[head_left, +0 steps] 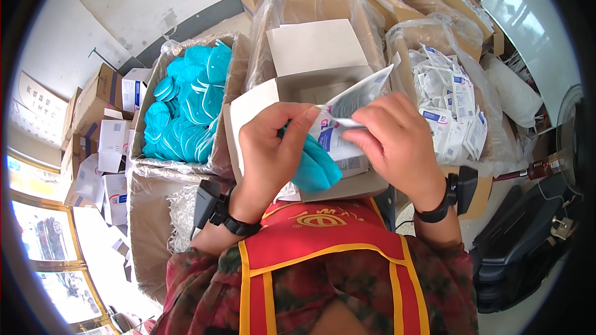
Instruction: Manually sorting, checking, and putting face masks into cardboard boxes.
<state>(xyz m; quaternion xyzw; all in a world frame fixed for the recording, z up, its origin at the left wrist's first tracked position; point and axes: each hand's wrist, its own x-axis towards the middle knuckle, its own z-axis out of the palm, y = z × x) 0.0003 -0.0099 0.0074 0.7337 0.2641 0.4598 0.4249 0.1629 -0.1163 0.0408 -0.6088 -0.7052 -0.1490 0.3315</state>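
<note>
The room is bright, with fairly even light over the left hand (pixel 270 149) and right hand (pixel 397 139), which look reasonably sharp. Daylight shows at the window (pixel 45 229) toward eight o'clock; its panes and the floor (pixel 102 251) beside it are washed out nearly to white. Glare streaks the glossy panel (pixel 528 31) at two o'clock. Soft shadow lies inside the white box (pixel 318 48), just above centre. The black chair (pixel 512 257) at four o'clock loses detail. Near the rim, straight edges bow and black fills the corners.
</note>
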